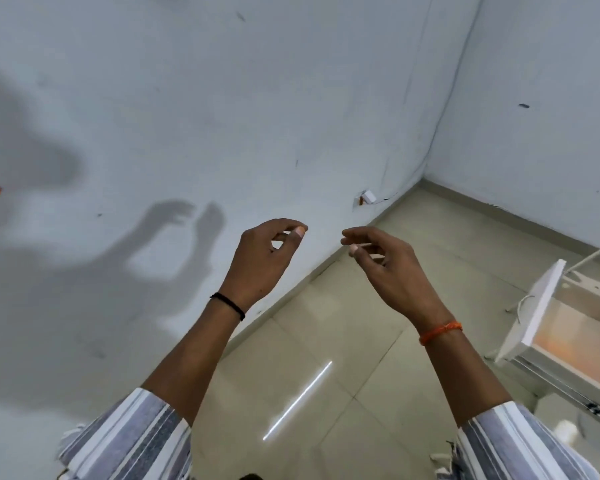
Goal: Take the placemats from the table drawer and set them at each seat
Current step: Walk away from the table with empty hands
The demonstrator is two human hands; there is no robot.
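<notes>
My left hand [264, 258] and my right hand [385, 265] are raised in front of me, facing each other a short gap apart, before a white wall. Both hold nothing; the fingers curl loosely with thumb and fingertips apart. At the right edge a white table drawer [548, 320] stands pulled out, with a pale orange-tinted inside. It lies well to the right of my right hand. No placemat can be made out in view.
A white wall [187, 98] fills the left and top, meeting a second wall at a corner [426, 174]. Beige floor tiles [326, 341] spread below. A small white fitting [366, 197] sits low on the wall.
</notes>
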